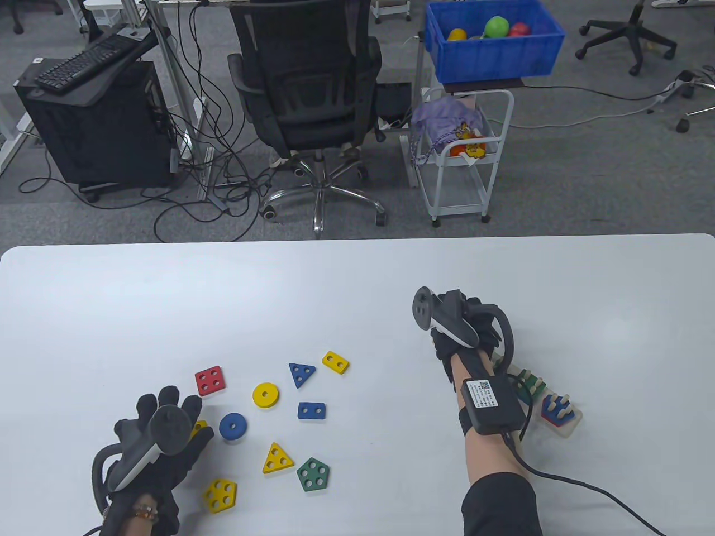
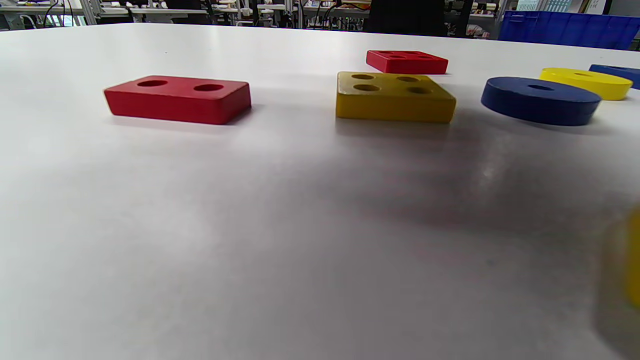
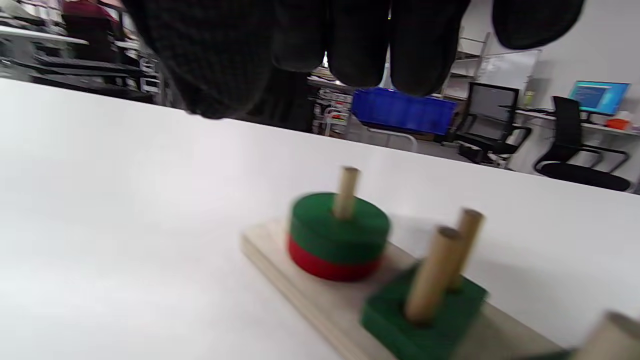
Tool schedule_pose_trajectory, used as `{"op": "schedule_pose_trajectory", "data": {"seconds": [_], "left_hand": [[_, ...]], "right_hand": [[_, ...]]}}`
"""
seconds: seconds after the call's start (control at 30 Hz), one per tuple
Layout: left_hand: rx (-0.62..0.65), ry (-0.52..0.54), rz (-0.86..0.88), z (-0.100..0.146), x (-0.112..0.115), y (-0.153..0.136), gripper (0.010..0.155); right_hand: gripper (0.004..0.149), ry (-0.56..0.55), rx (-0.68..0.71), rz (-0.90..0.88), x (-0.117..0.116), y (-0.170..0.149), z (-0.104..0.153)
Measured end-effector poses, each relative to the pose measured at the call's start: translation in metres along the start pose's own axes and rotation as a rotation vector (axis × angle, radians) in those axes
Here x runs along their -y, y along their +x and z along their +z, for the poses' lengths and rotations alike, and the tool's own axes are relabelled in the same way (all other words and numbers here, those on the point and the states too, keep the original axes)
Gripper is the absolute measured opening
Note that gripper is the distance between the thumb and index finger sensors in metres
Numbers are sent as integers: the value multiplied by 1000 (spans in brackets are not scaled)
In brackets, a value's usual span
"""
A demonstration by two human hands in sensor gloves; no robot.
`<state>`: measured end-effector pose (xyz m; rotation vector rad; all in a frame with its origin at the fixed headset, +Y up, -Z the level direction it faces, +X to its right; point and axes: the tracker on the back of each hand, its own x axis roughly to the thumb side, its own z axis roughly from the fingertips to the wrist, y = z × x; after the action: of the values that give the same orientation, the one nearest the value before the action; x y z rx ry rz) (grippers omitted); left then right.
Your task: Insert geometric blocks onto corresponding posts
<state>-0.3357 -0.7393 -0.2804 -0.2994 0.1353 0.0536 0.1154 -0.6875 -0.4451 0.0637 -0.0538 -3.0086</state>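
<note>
Loose blocks lie on the white table (image 1: 357, 290): a red square (image 1: 210, 381), yellow ring (image 1: 265, 395), blue triangle (image 1: 301, 373), yellow rectangle (image 1: 335, 362), blue rectangle (image 1: 311, 411), blue ring (image 1: 232, 426), yellow triangle (image 1: 276, 459), green pentagon (image 1: 313, 474) and yellow pentagon (image 1: 220, 494). My left hand (image 1: 176, 413) hovers with spread fingers, empty, over a yellow square (image 2: 395, 96) and a red rectangle (image 2: 177, 99). My right hand (image 1: 475, 321) is empty above the wooden post board (image 1: 561, 416). On the board, a green disc (image 3: 340, 227) sits on a red disc, beside a green rectangle (image 3: 425, 307).
The right forearm and its sensor box (image 1: 494, 405) cover most of the board in the table view. An office chair (image 1: 313, 95), a white cart (image 1: 458, 162) and a blue crate (image 1: 491, 39) stand beyond the table's far edge.
</note>
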Motion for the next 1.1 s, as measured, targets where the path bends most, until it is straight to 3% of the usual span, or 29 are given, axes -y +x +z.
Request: {"op": "schedule_pose_trajectory", "data": {"seconds": [0.17,0.43,0.67,0.77,0.93,1.1], "left_hand": [[8,8,0,1,-1,1,72],[9,12,10,2,-1,1,72],[8,5,8,1,-1,1,71],[6,5,10,1,-1,0,71],[3,1,7,1,-1,0,71],[3,0,5,0,0,0,71]], "right_hand": [[62,19,210,30,8,43,16],[61,42,508,141,-1,119,40],[57,46,590,123,-22,158,37],[66,83,625,152,-32,169,34],[73,146,616,250,-40,176,29],[64,119,576,219,-47,171,22]]}}
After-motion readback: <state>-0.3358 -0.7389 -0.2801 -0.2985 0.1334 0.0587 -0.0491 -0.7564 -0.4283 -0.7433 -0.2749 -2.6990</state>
